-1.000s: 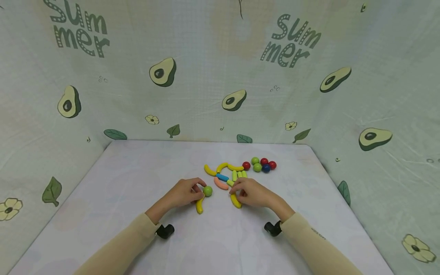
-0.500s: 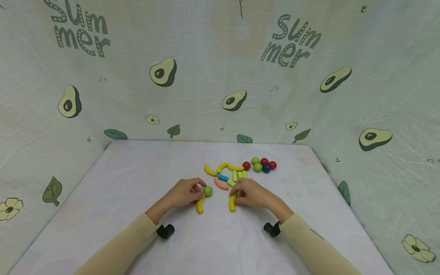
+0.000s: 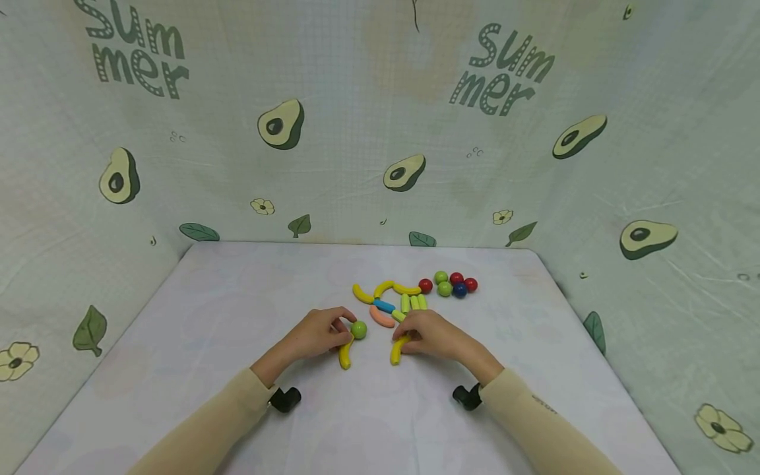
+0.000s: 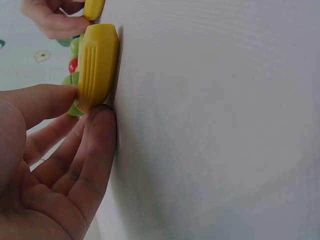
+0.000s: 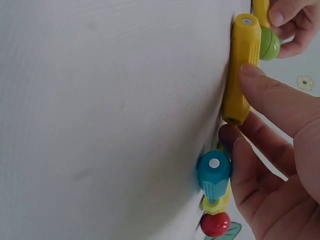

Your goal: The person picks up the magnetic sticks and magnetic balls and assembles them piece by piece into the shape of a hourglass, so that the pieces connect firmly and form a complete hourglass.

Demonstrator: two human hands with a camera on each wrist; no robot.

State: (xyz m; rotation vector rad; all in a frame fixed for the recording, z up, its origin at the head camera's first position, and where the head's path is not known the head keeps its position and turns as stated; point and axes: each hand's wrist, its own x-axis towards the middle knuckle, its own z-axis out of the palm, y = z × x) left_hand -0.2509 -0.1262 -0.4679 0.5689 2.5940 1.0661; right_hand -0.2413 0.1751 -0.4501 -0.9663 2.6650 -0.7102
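In the head view my left hand (image 3: 317, 333) is at a yellow curved magnetic rod (image 3: 344, 357), beside a green ball (image 3: 359, 330) touching the rod's far end. The left wrist view has the thumb and a fingertip pinching that rod (image 4: 100, 67) near one end. My right hand (image 3: 433, 335) holds a second yellow curved magnetic rod (image 3: 396, 353) by its far end. Seen from the right wrist, the thumb lies on the side of this rod (image 5: 242, 65), with fingers beneath its lower end. A gap separates the two held rods on the table.
Behind the hands lie several yellow curved rods (image 3: 363, 294), a blue straight rod (image 3: 384, 307), a pink curved rod (image 3: 381, 317) and light green rods (image 3: 406, 303). Red (image 3: 425, 286), green (image 3: 444, 289) and dark blue balls (image 3: 460, 291) cluster at the back right of the white table (image 3: 267, 277).
My right hand has swung the near end of its yellow rod leftward, towards the left hand's rod, and shifted slightly left. The left hand and its rod stay in place.
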